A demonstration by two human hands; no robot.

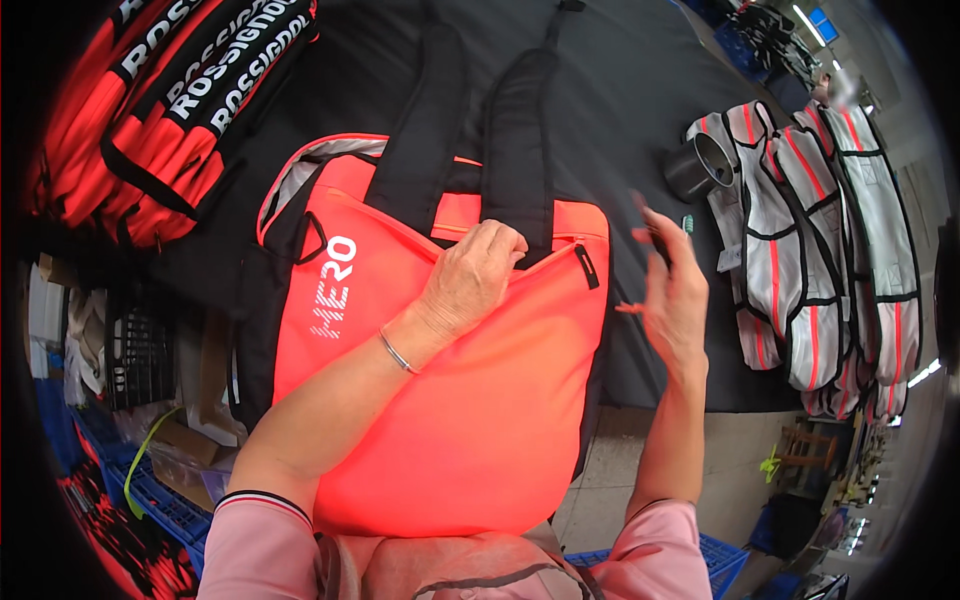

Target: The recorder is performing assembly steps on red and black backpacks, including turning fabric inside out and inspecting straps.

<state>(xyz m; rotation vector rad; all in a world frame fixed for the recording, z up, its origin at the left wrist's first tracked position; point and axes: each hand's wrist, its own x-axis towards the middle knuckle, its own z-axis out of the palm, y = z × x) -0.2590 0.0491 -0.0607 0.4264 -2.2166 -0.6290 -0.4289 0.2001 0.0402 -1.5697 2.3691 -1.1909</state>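
Note:
A bright orange-red backpack (pixel 450 420) with white lettering lies in front of me, its lower end against my body. Two black padded shoulder straps (pixel 520 140) run away from its far end across the table. My left hand (pixel 468 280), a bracelet on its wrist, has its fingers curled over the edge of the backpack's slanted front opening beside the straps. A black zipper pull (pixel 586 266) hangs at the opening's right end. Right of the backpack, my right hand (pixel 672 290) is raised with a small dark tool (pixel 658 243) among its fingers; blur hides its kind.
A black-covered table (pixel 620 110) bears everything. Red-and-black bags (pixel 160 150) are stacked at far left. Grey padded straps with orange stripes (pixel 800 250) lie at right, beside a dark cylindrical cup (pixel 700 165). Blue crates (pixel 165 500) and a black crate (pixel 140 350) stand below left.

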